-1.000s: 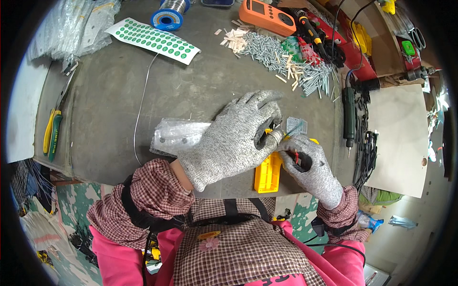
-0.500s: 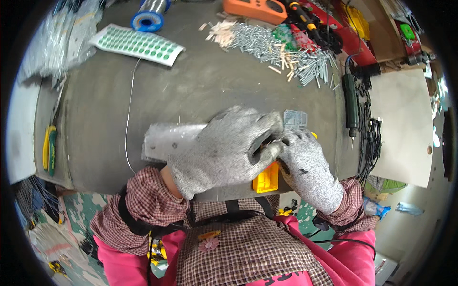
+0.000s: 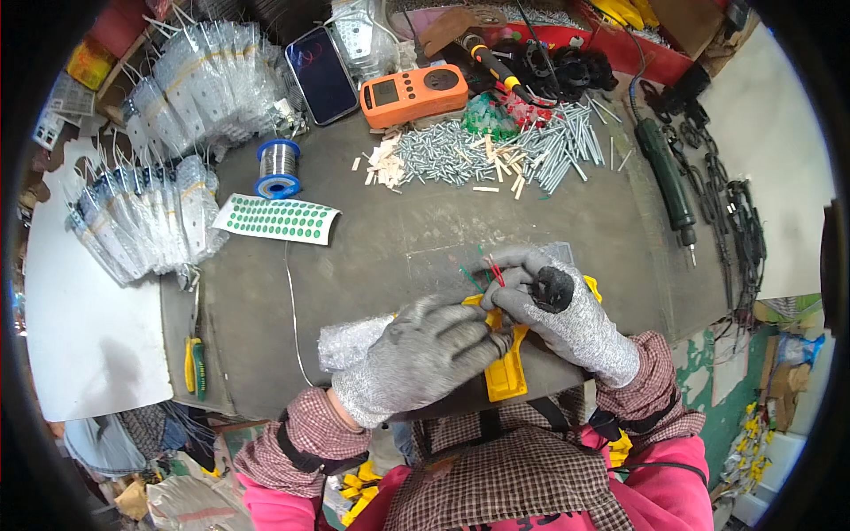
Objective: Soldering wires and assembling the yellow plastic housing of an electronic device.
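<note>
Both my hands wear grey knit gloves near the bench's front edge. My left hand lies over a yellow tool and grips its upper end. My right hand closes on the same tool from the right, its fingertips pinching thin red and green wires that stick up at the tool's tip. A small clear packet of bubble wrap lies under my left wrist. Most of the tool's head is hidden by my fingers.
A pile of metal screws and wooden pegs lies at the back, with an orange meter, a phone and a solder spool. A green-dotted sticker sheet and bagged parts sit left. A green electric screwdriver lies right.
My view has tilted up to show the bench's back. My left hand slid down and left off the tool's tip, uncovering the wires now pinched by my right fingers.
</note>
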Motion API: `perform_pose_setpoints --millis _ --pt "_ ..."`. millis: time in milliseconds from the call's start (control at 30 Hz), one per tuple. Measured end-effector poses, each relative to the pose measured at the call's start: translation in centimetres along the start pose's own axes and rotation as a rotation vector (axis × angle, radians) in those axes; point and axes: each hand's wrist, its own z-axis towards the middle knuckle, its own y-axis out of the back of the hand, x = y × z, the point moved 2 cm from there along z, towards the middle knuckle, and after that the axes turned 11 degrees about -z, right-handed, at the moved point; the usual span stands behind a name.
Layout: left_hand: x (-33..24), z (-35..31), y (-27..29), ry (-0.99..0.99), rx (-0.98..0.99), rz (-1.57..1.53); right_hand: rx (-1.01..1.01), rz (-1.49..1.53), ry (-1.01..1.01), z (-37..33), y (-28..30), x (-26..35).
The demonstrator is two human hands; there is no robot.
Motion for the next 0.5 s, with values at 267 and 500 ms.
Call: perform_pose_setpoints --millis 267,500 --pt "0.7 0.0 -0.5 0.693 -0.788 -0.878 -0.020 -0.034 0.097 0.0 -1.2 0.6" --pt "0.3 -0.2 0.0 0.741 -0.822 -0.866 -0.130 -0.303 0.367 0.2 -1.9 1.0"
